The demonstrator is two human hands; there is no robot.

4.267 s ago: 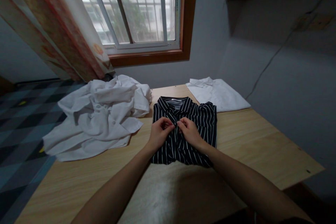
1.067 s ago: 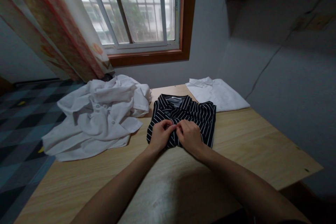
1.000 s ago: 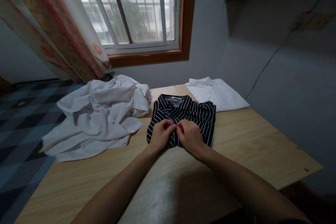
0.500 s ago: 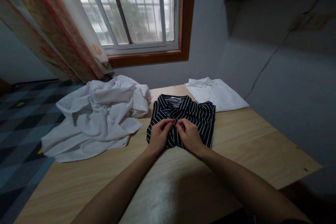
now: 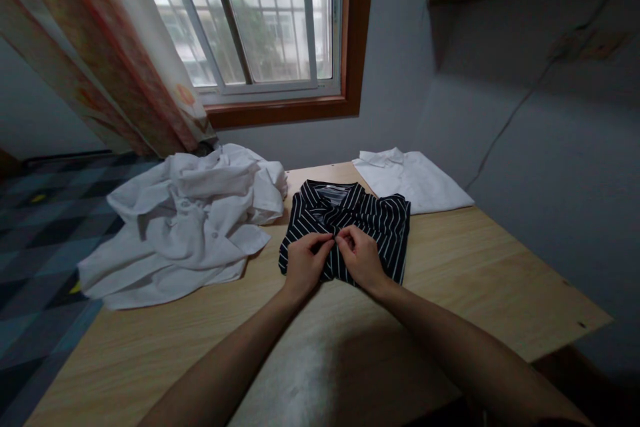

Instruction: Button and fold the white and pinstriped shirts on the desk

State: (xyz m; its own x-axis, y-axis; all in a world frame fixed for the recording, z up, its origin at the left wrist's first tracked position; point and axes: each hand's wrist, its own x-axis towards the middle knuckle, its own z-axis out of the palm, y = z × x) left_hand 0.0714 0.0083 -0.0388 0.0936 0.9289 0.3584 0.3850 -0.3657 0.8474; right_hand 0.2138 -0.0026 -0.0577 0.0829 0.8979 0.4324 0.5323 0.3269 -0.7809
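A black shirt with white stripes (image 5: 385, 220) lies folded on the table, its collar at the far side. Both hands meet at the middle of its front. My left hand (image 5: 306, 260) pinches the cloth between thumb and forefinger. Close beside it, my right hand (image 5: 361, 257) is closed in a pinch on the same shirt front, the fingertips of the two hands nearly touching. Whether a button is between the fingers is hidden.
On the left of the wooden table (image 5: 480, 260) lies a heap of crumpled white shirts (image 5: 195, 220). A folded white shirt (image 5: 420, 180) rests at the back right. Beyond stand a window (image 5: 270, 20) and a curtain (image 5: 115, 47); a cable (image 5: 510, 117) runs down the right wall.
My left hand has shifted slightly right and its fingertips have dropped a little, closer to the right hand's. The right hand stays almost in place.
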